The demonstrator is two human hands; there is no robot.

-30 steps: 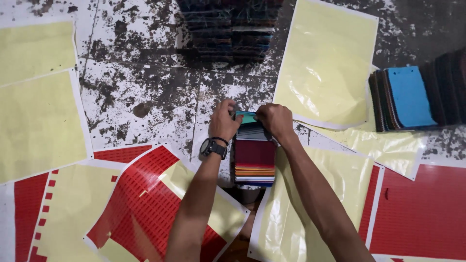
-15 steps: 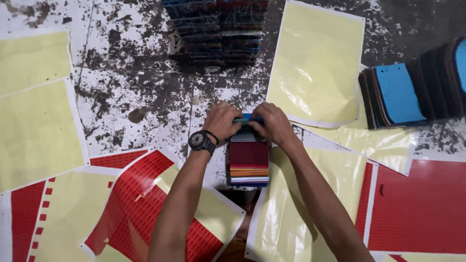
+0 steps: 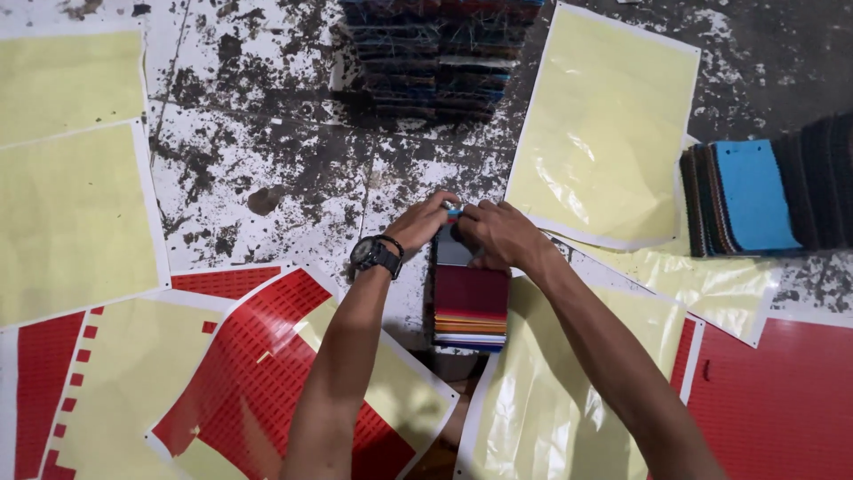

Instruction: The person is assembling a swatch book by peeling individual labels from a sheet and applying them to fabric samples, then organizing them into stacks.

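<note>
— Pinching with the left hand (image 3: pixel 422 222), fingertips closed on the far end of the swatch stack (image 3: pixel 471 307)?

— Yes, and likewise with the right hand (image 3: pixel 498 233): closed, thumb and fingers gripping that same end, knuckles nearly touching the left's. Hard to tell what the small bluish bit (image 3: pixel 451 209) between the fingertips is. Too small.

— And the stack itself?

— Lying flat in the middle of the floor (image 3: pixel 267 169), dark red on top, orange and pale layers fanning out at the near end. Black wristwatch (image 3: pixel 375 253) just to its left.

— Any likely trouble?

— Probably slippage: gripped at one end only, so loose layers at the free end liable to slide and splay out of line. Also slick yellow sheets (image 3: pixel 613 133) under and beside the right forearm, easy to drag or crease with an elbow. Red sticker sheets (image 3: pixel 249 373) overlapping under the left arm, same risk.

— Containers?

— None to be seen. No box, tray or bin. Only bare piles: a dark stack (image 3: pixel 440 58) toward the floor's far side, holding thin layers with frayed threads, and a leaning row of swatches (image 3: pixel 755 191) toward the right side, blue one facing up.
</note>
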